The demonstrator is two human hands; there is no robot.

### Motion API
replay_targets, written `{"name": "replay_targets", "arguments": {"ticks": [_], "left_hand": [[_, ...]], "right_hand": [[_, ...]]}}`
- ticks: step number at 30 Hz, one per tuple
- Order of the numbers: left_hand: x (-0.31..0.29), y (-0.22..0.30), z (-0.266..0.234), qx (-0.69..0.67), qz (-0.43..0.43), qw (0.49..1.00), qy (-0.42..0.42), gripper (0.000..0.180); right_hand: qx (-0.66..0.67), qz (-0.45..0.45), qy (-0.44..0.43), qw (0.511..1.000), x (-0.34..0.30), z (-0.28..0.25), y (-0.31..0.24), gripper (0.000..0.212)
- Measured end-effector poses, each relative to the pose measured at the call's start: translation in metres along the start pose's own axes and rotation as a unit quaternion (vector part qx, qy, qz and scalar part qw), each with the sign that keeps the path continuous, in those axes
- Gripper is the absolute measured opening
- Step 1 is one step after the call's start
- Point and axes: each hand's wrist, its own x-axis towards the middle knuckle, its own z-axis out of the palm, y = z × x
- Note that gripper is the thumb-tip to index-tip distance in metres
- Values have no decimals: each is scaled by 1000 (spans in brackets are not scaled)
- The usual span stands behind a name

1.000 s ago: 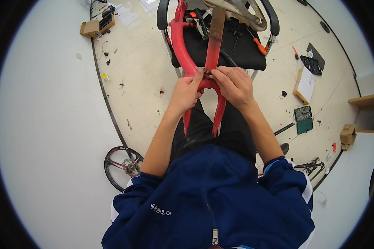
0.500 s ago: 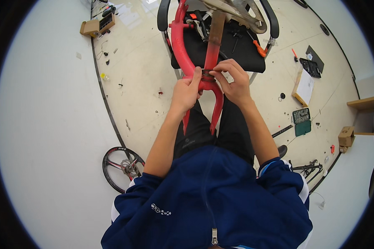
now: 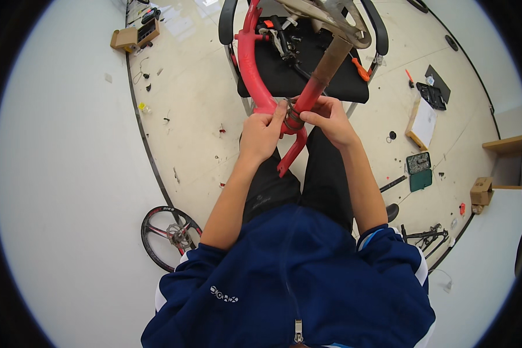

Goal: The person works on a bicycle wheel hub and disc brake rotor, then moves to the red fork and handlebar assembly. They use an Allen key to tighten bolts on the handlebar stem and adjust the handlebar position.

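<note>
A red bicycle fork [image 3: 293, 152] hangs tilted over my knees. Its tube, brown toward the upper end, leans up to the right. Dark bearing rings [image 3: 292, 120] sit around the tube's base. My left hand [image 3: 261, 134] is closed at the crown, its thumb pressed beside the rings and its other fingers hidden. From the other side, my right hand [image 3: 332, 123] grips the tube's base, thumb in front at the rings, fingertips behind. A curved red tube [image 3: 251, 64] runs up left of the fork, and whether they join is hidden by my left hand.
A black chair [image 3: 342, 87] stands ahead, holding black bike parts and an orange-handled screwdriver [image 3: 360, 68]; a grey metal frame part [image 3: 325, 20] spans above it. At left lies a wheel [image 3: 172, 238]. Tool cases [image 3: 421, 180], a white-topped box [image 3: 422, 124] and small parts lie right.
The fork has turned, so its tube now leans right and one leg is out of sight. My right hand has shifted from pinching at the rings to gripping around the tube's base.
</note>
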Motion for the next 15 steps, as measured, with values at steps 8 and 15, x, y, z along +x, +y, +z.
{"name": "replay_targets", "arguments": {"ticks": [8,15], "left_hand": [[-5,8,1,-108,-50,992,-30,61],[-6,11,-2,-85,-32,995,-43,54]], "right_hand": [[-68,3,-23,997,-7,1,-8,40],[-167,0,-58,984,0,-4,-19,38]]}}
